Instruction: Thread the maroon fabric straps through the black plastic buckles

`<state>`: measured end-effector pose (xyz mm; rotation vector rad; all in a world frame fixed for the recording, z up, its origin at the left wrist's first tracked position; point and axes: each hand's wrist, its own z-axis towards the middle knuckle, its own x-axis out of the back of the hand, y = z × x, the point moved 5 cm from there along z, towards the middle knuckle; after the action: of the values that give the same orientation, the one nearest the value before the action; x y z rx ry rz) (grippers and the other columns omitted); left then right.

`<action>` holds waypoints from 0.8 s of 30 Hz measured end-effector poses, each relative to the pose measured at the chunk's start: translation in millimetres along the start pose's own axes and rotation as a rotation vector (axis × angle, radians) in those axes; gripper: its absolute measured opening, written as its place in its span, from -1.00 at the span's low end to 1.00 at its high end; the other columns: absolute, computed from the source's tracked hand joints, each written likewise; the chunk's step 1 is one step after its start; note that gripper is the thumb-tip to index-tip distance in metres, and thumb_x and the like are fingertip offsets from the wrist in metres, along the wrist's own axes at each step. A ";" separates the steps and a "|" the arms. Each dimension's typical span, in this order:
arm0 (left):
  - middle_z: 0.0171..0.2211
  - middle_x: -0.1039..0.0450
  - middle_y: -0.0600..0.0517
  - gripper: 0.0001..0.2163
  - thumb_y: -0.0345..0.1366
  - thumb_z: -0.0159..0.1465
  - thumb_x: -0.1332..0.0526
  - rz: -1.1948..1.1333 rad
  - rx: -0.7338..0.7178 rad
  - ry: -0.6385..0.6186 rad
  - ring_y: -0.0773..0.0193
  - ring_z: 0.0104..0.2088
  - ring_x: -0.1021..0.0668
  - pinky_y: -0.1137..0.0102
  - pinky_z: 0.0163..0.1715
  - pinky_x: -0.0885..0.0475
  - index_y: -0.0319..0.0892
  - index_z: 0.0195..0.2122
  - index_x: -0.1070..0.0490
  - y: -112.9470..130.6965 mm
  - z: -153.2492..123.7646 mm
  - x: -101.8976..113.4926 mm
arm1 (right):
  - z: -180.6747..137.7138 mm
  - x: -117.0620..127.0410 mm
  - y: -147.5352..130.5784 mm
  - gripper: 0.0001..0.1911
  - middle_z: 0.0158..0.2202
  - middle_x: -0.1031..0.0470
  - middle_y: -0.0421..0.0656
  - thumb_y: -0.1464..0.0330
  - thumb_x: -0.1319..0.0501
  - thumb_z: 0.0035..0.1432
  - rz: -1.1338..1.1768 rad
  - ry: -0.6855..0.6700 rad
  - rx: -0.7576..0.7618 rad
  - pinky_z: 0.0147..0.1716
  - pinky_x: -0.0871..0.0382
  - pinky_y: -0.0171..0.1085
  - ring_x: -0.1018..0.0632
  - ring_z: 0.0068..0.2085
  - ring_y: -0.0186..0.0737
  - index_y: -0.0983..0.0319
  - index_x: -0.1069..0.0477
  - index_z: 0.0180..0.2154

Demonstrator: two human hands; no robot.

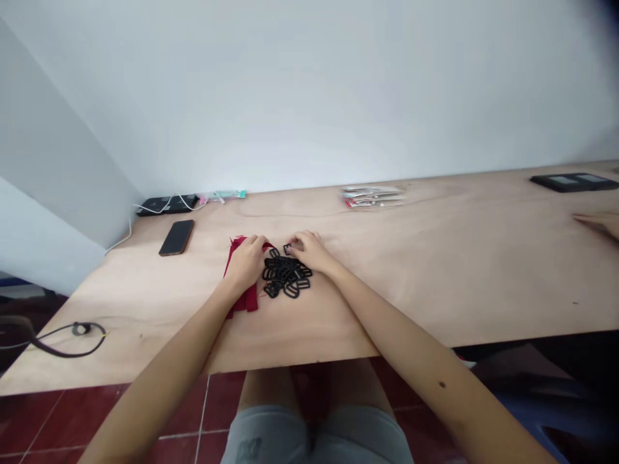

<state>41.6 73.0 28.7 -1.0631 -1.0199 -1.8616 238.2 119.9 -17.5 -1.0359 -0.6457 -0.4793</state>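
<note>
Red fabric straps [251, 300] lie in a bunch on the table, partly hidden beneath my left hand [248, 260]. Its fingers are closed on a red strap, whose end pokes out past the fingertips toward the right. A pile of black plastic strap buckles [286, 276] sits between my two hands. At the upper right edge of that pile, my right hand [309, 250] pinches a single black buckle [287, 249] by its side. The fingers of my left hand are seen mostly from behind.
A phone [176, 238] lies to the left, with black devices [167, 205] and a white cable behind. Small packets [372, 196] rest near the wall. A black cable [72, 348] crosses the left corner. Another person's hand [599, 222] is at the right, near a black device [574, 182].
</note>
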 end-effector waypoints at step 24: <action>-0.15 -0.63 -0.13 -0.79 -0.28 0.53 -0.05 -0.067 -0.025 0.005 0.06 -0.15 -0.64 0.26 -0.12 -0.46 -0.13 -0.15 -0.48 -6.8 3.4 -6.4 | -24.6 8.9 -54.9 -0.78 0.03 -0.58 -0.09 0.21 -0.46 0.23 0.392 -0.498 0.294 0.26 -0.38 -0.06 -0.55 0.14 -0.02 0.09 -0.71 -0.09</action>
<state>39.1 80.1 22.2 -1.0501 -1.0432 -1.9348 215.8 73.3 14.5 -0.9721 -0.8960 0.2235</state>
